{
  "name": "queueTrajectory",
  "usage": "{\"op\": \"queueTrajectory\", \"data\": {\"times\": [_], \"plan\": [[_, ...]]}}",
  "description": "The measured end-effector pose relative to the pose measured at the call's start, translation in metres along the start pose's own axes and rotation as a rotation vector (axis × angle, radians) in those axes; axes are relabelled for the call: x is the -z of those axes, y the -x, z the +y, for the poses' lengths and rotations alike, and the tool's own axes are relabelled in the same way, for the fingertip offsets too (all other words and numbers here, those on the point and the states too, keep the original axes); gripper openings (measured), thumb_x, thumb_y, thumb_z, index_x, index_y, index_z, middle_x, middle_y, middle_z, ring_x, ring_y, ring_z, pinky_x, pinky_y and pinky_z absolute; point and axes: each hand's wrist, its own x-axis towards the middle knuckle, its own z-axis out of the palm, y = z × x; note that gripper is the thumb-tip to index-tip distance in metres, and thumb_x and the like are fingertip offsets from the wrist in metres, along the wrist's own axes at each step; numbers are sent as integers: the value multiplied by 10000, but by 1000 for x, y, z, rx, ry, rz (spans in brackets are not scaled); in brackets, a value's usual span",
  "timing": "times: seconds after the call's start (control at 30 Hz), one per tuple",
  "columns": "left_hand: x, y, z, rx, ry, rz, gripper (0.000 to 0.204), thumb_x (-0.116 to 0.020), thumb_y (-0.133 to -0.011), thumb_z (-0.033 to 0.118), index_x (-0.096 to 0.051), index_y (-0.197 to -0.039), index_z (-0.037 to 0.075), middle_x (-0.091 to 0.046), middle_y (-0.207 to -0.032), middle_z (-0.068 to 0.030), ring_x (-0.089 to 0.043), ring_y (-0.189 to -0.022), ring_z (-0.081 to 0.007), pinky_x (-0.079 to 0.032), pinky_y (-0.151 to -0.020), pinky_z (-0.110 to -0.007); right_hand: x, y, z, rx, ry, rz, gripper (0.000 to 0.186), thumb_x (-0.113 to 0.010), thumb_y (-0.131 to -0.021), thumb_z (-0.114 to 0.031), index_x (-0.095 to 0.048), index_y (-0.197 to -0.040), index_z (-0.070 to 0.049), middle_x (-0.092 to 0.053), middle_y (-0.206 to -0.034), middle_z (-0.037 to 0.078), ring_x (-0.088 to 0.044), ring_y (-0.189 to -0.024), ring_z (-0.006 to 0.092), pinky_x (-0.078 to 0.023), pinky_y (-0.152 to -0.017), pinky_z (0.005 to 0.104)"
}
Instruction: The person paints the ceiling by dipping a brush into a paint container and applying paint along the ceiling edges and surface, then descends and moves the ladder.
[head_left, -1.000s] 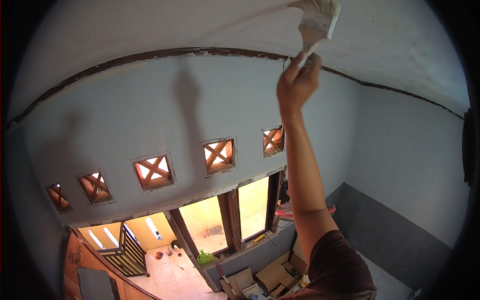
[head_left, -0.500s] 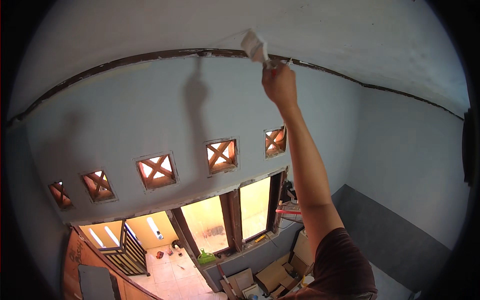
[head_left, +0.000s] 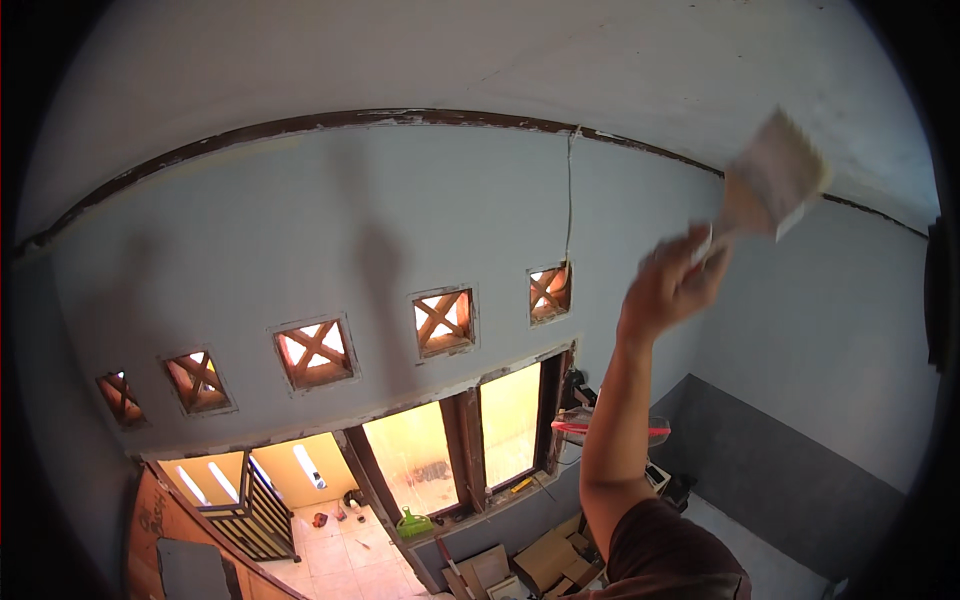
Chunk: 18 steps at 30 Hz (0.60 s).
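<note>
My right hand (head_left: pixel 672 285) is raised and closed around the handle of a wide paintbrush (head_left: pixel 778 175). Its pale, paint-coated bristles point up and to the right, slightly smeared by motion. Behind the brush are the white ceiling (head_left: pixel 600 60) and the far right corner of the room. The brush seems apart from the ceiling, though its distance is hard to judge. A dark, paint-spotted wooden trim (head_left: pixel 400 118) runs where the ceiling meets the grey-blue wall (head_left: pixel 480 210). My left hand is out of view.
Several square vents with crossed bars, one a vent (head_left: pixel 316 349), line the wall above brown-framed windows (head_left: pixel 408 455). A thin cable (head_left: pixel 570 200) hangs from the trim. Below lie cardboard pieces (head_left: pixel 545 562), a green dustpan (head_left: pixel 412 523) on the sill, and an open doorway with a metal gate (head_left: pixel 255 520).
My right hand and the paintbrush have swung right and down, away from the ceiling edge above the window wall. The brush now looks larger, and the arm's shadow has shifted left.
</note>
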Motion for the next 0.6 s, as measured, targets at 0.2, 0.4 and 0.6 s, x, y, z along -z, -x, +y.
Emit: {"op": "queueTrajectory", "data": {"times": [0.2, 0.4, 0.6], "plan": [[-4, 3, -2, -14, -23, -49, 670, -581, -841, 561, -596, -1318, 91, -644, -1293, -125, -627, -1164, -351, -548, -929, -515, 192, 192, 16, -762, -56, -268, 157, -515, -1070, -224, -516, -1035, -71, -424, -748, -64, -371, -600, 27, -288, -511, 212], [2, 9, 9, -22, -39, -94, 667, -583, -838, 565, -606, -1309, 93, -648, -1286, -122, -629, -1160, -348, -549, -925, -515, 397, 353, -74, -2000, 421, -546, 328, -621, -1009, -315, -542, -766, -108, -422, -535, -29, -419, -392, 106, -294, -360, 288], [-24, 20, 3, 19, -111, 94, 657, -584, -835, 567, -621, -1294, 98, -652, -1278, -120, -632, -1153, -343, -548, -926, -517, 478, 413, -78, -2667, 744, -111, 375, -581, -1019, -352, -457, -740, -135, -273, -543, -45, -208, -392, 120, -168, -379, 304]]}}
